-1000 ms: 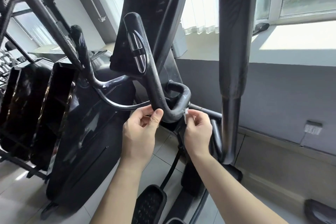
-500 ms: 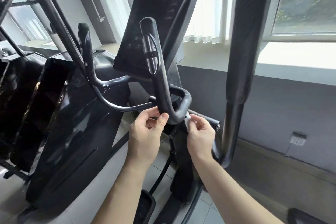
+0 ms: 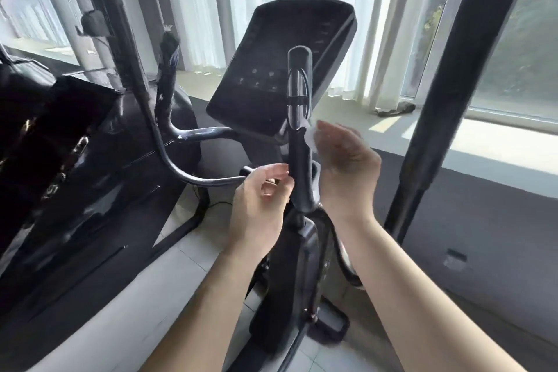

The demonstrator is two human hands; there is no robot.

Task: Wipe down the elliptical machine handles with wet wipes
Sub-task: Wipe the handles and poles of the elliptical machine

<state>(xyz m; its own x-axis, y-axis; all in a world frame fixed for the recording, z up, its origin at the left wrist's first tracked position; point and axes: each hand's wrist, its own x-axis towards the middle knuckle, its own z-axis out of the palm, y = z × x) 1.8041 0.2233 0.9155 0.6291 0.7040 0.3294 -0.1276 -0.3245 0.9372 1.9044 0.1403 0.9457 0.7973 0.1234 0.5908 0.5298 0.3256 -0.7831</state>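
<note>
Head view: our right hand [image 3: 347, 160] sits just right of the upright handle [image 3: 298, 142], its fingers bent around a white wet wipe [image 3: 311, 136] and pressing it to the handle's right side, just below the shiny sensor strip. The hand is blurred, so we cannot make out how each finger lies. Our left hand [image 3: 259, 205] is just left of the handle and lower down. Its fingers are loosely curled, with the tips at the handle's left edge, above the bend. We cannot tell whether they pinch the tube or only rest against it.

Behind the handle stands the dark console [image 3: 277, 69]. Well to the left of the handle rises a second handle [image 3: 168, 81], joined to it by a curved bar. Well to the right of the handle, and closer to us, a tall swing arm [image 3: 447, 118] crosses the frame. Pale curtains [image 3: 211, 3] hang far behind the handle.

We judge the job to be under way and not near its end. The wipe is at work on the middle of this one handle, and the sensor strip and top cap above it look yet to be covered. The second handle and the swing arm have no wipe on them now. Nothing on their surfaces tells us whether they are already clean.
</note>
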